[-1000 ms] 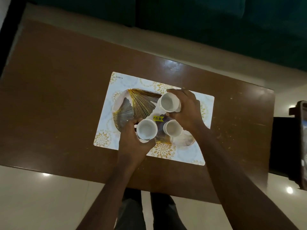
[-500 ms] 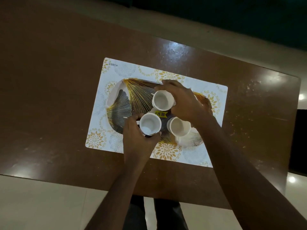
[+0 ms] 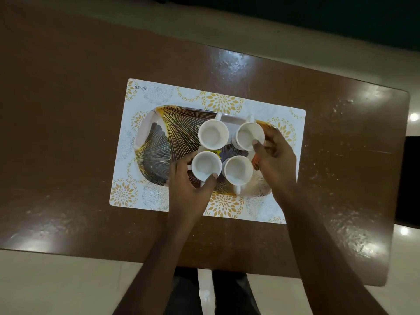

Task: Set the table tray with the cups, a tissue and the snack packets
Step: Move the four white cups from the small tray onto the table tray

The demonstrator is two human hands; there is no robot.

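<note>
Right now 4 white cups sit in a tight cluster on the right half of the leaf-print tray (image 3: 159, 142), which lies on a patterned placemat (image 3: 145, 94) on the brown surface (image 3: 68, 110). Left hand (image 3: 188, 189) is clamped on the cup (image 3: 206, 165) nearest the tray's front edge, thumb hooked over its rim. Right hand (image 3: 276, 160) grips the cup (image 3: 248, 135) at the tray's far right, thumb on the rim too. Other 2 cups, far-middle (image 3: 213, 134) and front-middle (image 3: 238, 170), stand free, almost touching their neighbours.

Risks, as I judge: cups are packed close, so sliding either held one could knock a neighbour or catch a handle & tip it. Far-right cup sits near the tray rim; a nudge outward could drop it off. No tissue or snack packets in view, so those steps seem left, w/ only the tray's left half free for them.
</note>
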